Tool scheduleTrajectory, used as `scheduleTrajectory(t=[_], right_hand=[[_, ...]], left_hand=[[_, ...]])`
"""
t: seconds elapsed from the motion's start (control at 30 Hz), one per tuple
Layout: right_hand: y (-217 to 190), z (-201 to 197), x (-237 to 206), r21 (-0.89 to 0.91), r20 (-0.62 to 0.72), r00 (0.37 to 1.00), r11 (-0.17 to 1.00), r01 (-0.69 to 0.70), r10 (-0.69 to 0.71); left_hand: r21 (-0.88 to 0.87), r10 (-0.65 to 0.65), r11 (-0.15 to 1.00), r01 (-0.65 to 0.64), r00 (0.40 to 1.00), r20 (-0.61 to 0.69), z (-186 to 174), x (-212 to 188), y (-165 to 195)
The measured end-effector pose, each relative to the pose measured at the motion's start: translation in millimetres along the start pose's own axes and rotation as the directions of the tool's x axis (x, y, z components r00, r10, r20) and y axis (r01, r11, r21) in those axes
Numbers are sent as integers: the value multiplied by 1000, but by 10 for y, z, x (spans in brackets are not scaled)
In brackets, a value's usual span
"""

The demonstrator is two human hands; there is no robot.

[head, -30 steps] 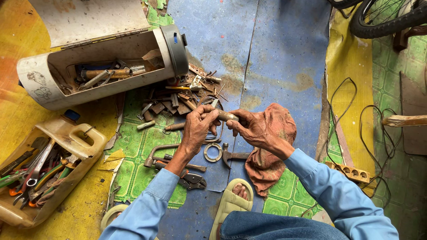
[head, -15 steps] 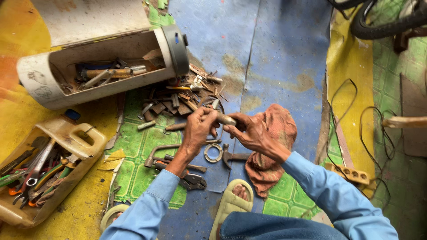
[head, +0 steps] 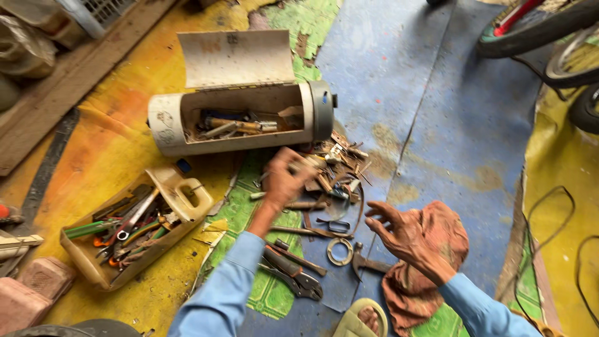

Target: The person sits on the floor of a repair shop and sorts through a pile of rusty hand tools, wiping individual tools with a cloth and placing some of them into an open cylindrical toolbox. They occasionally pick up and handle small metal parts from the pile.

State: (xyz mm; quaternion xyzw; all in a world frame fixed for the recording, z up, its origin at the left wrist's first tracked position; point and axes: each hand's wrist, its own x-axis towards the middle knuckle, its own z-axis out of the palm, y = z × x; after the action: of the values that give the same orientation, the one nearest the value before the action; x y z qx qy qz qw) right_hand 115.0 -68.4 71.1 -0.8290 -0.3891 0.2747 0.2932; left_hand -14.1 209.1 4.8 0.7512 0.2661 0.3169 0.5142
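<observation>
A: Two hands in view, both in light blue sleeves. Left hand reached forward over the pile of scrap metal, fingers curled down onto it; hard to tell, because of blur, whether pinching anything. Right hand lifted, palm up, fingers spread wide, holding nothing.

B: And the containers, counted?

A: Two. One cut-open white cylinder lying on its side with its flap up, some tools inside. One cut-open beige jug full of wrenches and screwdrivers with green, orange and red handles.

B: Position of the pile against the hands?

A: Directly under and just beyond the left hand, touching its fingertips as far as visible. Well apart from the right hand, up and to the left of it. Just beside the round end of the cylinder, on the floor.

B: Look of the pile?

A: Small rusty brown pieces, mostly short bars and flat bits, heaped without order.

B: Anything else near?

A: One metal ring, one locking pliers, one reddish rag under the right hand.
</observation>
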Motion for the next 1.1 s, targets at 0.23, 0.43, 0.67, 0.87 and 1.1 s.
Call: scheduleTrajectory(t=[0.23, 0.43, 0.67, 0.87, 1.1], right_hand=[[296, 116, -4, -18, 103, 994, 999, -33, 34], [313, 209, 64, 12, 202, 977, 997, -78, 74], [301, 281, 186, -81, 227, 973, 994, 69, -49], [122, 518, 1023, -283, 295, 954, 959, 25, 62], [-177, 863, 1535, -422, 14, 992, 899, 120, -126]], left_hand=[[479, -11, 870, 116, 976, -216, -1422, 918, -648], [848, 119, 521, -95, 992, 38, -1661, 1032, -970], [840, 281, 509, -189, 959, 45, -1586, 961, -1140], [673, 150, 736, -81, 988, -46, -1451, 840, -1159], [600, 146, 793, -101, 989, -28, -1490, 866, -1165]])
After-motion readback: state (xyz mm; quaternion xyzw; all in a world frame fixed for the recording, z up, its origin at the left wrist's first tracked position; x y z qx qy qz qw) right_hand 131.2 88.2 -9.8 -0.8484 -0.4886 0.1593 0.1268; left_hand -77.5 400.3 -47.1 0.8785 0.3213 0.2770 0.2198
